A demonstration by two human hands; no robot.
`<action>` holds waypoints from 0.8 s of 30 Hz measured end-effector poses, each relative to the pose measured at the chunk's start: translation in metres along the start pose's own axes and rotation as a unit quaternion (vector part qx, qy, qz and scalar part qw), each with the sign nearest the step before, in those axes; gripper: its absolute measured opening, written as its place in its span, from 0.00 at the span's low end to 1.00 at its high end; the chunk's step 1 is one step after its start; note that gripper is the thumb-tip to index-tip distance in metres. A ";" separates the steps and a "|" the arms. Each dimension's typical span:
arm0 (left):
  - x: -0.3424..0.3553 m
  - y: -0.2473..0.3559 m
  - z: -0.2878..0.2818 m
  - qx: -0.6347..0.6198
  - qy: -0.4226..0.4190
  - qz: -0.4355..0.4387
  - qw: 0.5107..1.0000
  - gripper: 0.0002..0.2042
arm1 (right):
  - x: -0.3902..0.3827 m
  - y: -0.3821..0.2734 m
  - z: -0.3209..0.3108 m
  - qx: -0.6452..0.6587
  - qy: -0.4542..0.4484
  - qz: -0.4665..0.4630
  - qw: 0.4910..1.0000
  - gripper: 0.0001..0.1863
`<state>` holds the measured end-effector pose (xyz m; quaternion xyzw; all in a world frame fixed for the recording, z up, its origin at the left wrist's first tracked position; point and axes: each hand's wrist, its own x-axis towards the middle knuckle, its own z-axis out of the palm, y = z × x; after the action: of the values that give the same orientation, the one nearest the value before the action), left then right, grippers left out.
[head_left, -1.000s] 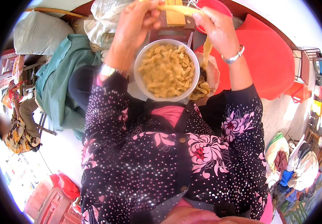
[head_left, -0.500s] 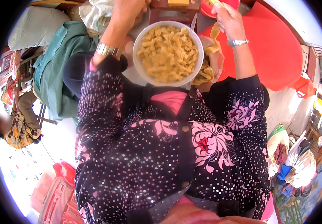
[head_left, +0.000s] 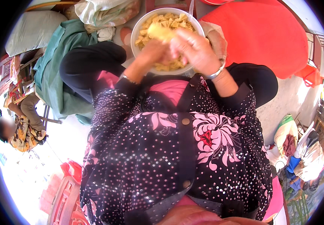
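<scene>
Floor, pale and smooth [head_left: 271,93], forms the ground at right. Red round surface [head_left: 259,33], matt, spreads beyond the right hand [head_left: 197,48]. Green cloth [head_left: 64,75], creased, hangs at left; grey stuffed bag [head_left: 36,32] above it. White plastic sack [head_left: 109,13], crinkled, upper left of the bowl. Seated person [head_left: 21,129] at the far left, in a patterned top.

Yellow piece [head_left: 160,33], blurred: over the bowl, just above the left hand [head_left: 154,52] and against the fingertips of the right. Hands: together over the bowl's near part, right fingers extended across the left; blur hides which hand grips the piece, and how firmly.

Bowl [head_left: 134,39]: round, pale, smooth rim, holding many yellow pieces [head_left: 169,18], short, ribbon-like, creased. Clear handle [head_left: 191,7] stands at its far rim. Pale translucent sack [head_left: 216,41], wrinkled, beside it at right. Metal bangle [head_left: 217,72], smooth, on the right wrist.

Differences: half a second ago, hands well apart beyond the bowl, the right with a yellow strip; now brought together over it.
</scene>
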<state>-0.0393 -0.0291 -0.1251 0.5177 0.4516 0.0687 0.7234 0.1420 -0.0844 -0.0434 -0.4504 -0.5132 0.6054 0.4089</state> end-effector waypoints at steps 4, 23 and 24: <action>-0.006 -0.019 0.059 -0.221 -0.061 0.145 0.963 0.19 | -0.013 0.023 0.044 -0.126 -0.058 -0.125 0.982 0.12; -0.036 0.051 0.014 -0.189 -0.066 0.036 0.979 0.09 | 0.011 0.053 0.040 0.044 0.311 -0.131 0.941 0.13; -0.038 0.050 0.009 -0.143 -0.059 0.057 0.986 0.09 | 0.010 0.058 0.032 -0.028 0.291 -0.104 0.951 0.15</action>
<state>-0.0368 -0.0338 -0.0618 0.4364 0.3636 0.1429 0.8105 0.1065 -0.0906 -0.0999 -0.5625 -0.4328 0.3875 0.5883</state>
